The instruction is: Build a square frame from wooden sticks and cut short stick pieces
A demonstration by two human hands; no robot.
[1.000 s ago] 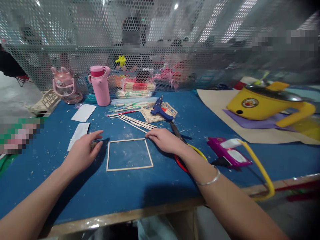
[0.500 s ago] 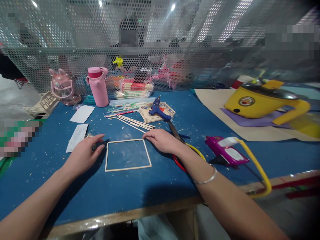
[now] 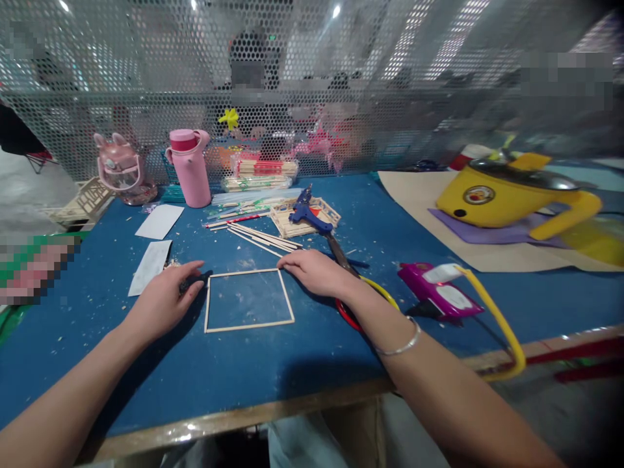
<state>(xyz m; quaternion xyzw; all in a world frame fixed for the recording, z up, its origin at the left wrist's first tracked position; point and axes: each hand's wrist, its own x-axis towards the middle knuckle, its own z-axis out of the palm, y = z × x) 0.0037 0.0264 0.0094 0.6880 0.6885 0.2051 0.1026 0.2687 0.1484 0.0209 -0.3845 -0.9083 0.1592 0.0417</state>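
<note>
A blue worktop [image 3: 234, 377], flecked with scraps, backs onto a perforated metal screen [image 3: 170, 110], with bright lights and blurred shapes beyond it. One rectangular frame [image 3: 249, 325] of four thin sticks lies flat near the front, between a person's two bare hands. The left hand [image 3: 166, 296] hovers just beside it, its grip spread, thumb and forefinger apart; the right hand [image 3: 319, 273] reaches its far right corner with fingers bunched, though whether that grip pinches anything cannot be told. Behind lie several loose sticks [image 3: 266, 239], too close to count, and two wrapped stick bundles [image 3: 263, 168]. One blue glue gun [image 3: 309, 214] rests on one small wooden piece [image 3: 283, 227]. Two drink bottles [image 3: 191, 172] stand at the back left, above two white papers [image 3: 160, 221]; at right are one yellow pot [image 3: 482, 195] and one purple device [image 3: 439, 292] with a yellow strap.
</note>
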